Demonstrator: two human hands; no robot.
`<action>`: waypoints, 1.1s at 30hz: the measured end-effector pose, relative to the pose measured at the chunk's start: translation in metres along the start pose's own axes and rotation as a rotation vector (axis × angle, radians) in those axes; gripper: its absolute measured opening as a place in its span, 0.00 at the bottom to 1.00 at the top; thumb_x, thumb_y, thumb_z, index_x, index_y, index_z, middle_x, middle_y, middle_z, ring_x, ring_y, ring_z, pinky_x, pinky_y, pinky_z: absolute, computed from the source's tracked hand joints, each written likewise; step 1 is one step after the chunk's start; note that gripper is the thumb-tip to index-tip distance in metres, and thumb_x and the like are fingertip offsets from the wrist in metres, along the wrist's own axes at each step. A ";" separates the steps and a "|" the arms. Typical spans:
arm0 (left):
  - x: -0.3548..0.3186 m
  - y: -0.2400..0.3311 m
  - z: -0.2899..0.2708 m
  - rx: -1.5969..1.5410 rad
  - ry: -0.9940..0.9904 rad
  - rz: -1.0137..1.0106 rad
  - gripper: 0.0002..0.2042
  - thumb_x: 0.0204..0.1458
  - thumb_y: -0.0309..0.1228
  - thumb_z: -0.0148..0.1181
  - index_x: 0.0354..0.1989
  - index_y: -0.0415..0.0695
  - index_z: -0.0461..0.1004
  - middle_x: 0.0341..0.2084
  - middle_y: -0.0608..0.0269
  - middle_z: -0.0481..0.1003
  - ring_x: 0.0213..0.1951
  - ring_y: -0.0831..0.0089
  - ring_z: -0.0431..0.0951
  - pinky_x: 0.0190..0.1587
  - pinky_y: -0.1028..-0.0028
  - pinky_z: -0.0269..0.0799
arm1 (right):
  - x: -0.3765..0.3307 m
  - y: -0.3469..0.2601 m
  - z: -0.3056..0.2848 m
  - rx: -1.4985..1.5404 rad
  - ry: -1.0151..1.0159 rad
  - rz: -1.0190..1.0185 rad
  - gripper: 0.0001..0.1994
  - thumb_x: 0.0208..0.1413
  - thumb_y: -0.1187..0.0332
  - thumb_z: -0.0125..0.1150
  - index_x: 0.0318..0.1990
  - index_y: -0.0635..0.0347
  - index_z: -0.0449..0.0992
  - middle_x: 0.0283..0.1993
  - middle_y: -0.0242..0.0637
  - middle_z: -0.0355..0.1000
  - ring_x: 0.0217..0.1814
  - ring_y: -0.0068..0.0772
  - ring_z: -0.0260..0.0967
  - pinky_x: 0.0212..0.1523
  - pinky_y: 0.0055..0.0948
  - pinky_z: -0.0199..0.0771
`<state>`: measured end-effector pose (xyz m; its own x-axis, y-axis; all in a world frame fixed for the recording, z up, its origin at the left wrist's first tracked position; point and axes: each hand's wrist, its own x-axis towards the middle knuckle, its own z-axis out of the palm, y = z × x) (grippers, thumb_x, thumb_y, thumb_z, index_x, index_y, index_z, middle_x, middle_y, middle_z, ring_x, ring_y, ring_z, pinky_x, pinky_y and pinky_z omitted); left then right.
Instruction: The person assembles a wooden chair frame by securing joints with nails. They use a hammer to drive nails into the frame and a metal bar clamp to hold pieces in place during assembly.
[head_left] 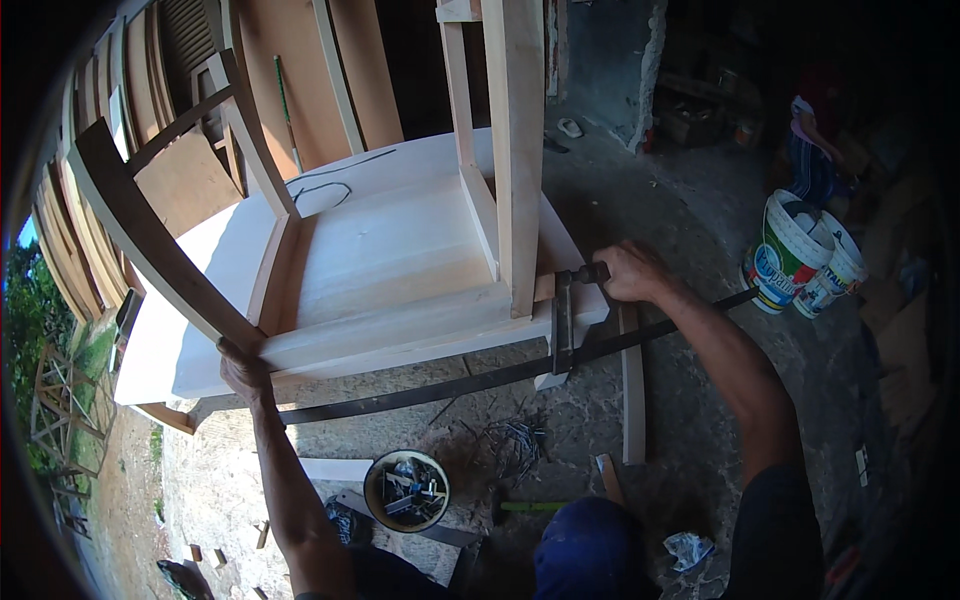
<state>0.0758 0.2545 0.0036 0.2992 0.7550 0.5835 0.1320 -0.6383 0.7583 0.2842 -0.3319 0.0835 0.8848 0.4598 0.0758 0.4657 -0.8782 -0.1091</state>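
– so, from the head view, how far along is it?

– fairly far, i'd judge. the wooden frame rests legs-up on that pale panel, and all four legs stand at its corners.

– and the hands?

– the right hand is wrapped round the handle of the long bar clamp, which runs along the near side. a small wood block sits between the screw and the right leg. the left hand is at the foot of the curved left leg; i can't tell whether it grips wood or clamp.

– anything left?

– the clamp is on, so the pressing looks unfinished. how tight, or whether the joints are fixed, i can't see.
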 end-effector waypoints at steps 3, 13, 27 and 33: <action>-0.002 0.001 0.005 0.017 0.030 -0.008 0.49 0.64 0.69 0.20 0.44 0.34 0.81 0.38 0.42 0.82 0.43 0.44 0.80 0.48 0.49 0.70 | -0.012 0.003 0.019 0.003 0.338 -0.046 0.08 0.51 0.66 0.64 0.37 0.57 0.79 0.38 0.45 0.81 0.44 0.55 0.80 0.45 0.52 0.78; -0.001 0.000 0.004 0.051 0.051 -0.008 0.47 0.65 0.68 0.22 0.45 0.34 0.81 0.39 0.43 0.82 0.43 0.44 0.80 0.48 0.50 0.70 | -0.013 0.009 0.040 -0.036 0.508 -0.137 0.13 0.46 0.73 0.66 0.42 0.54 0.76 0.38 0.41 0.77 0.44 0.53 0.78 0.45 0.51 0.75; -0.002 0.003 0.003 0.057 0.080 -0.014 0.47 0.65 0.68 0.22 0.45 0.33 0.80 0.38 0.41 0.81 0.42 0.45 0.80 0.47 0.51 0.70 | -0.009 0.012 0.034 -0.042 0.370 -0.065 0.13 0.42 0.73 0.67 0.38 0.58 0.78 0.33 0.46 0.78 0.40 0.53 0.79 0.40 0.51 0.78; -0.001 0.002 0.005 0.058 0.078 -0.006 0.49 0.64 0.69 0.22 0.46 0.31 0.79 0.39 0.39 0.81 0.42 0.43 0.79 0.48 0.50 0.68 | 0.017 0.006 -0.016 -0.024 -0.424 -0.037 0.07 0.45 0.73 0.64 0.32 0.61 0.83 0.37 0.51 0.81 0.42 0.56 0.79 0.43 0.51 0.77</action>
<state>0.0806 0.2520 0.0030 0.2236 0.7669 0.6015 0.1888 -0.6395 0.7452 0.3020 -0.3319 0.1003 0.7979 0.5004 -0.3360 0.5016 -0.8604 -0.0902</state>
